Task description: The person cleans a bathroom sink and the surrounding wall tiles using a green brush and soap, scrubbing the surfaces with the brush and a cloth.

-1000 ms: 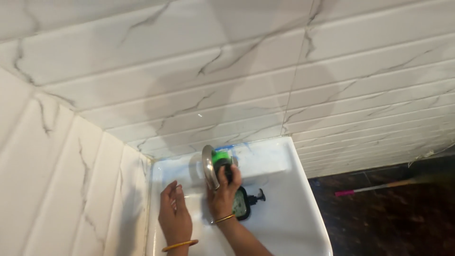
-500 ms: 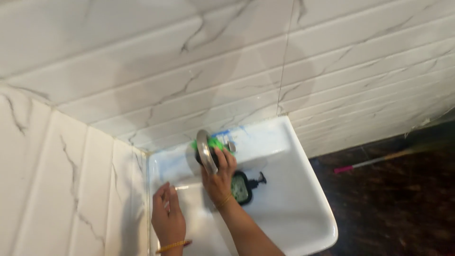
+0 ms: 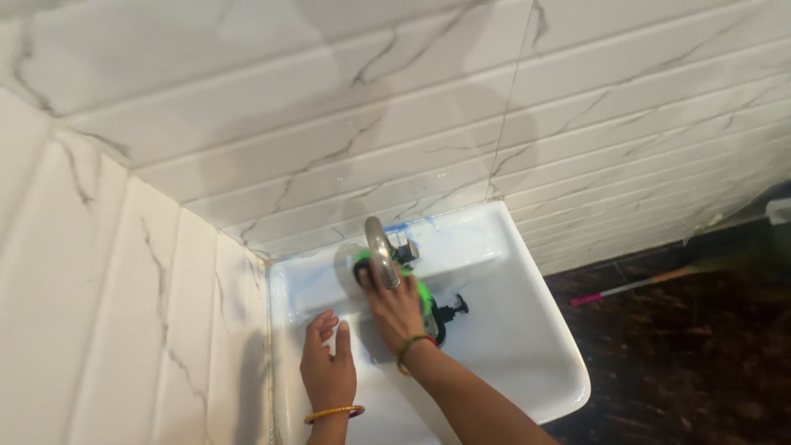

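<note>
Right hand closed around green scrubber under faucet; left hand open, flat on white sink, gripping nothing.

Glossy white ceramic sink, shiny metal tap, glossy marbled tiles

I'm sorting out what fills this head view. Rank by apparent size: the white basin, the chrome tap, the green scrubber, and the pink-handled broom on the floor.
1. White ceramic wash basin, by far the largest.
2. Pink-handled broom, long but thin and blurred; it lies farther off, so its rank is unsure.
3. Curved chrome tap.
4. Green scrubber, mostly hidden under the right hand; compared with the tap, unsure.
</note>
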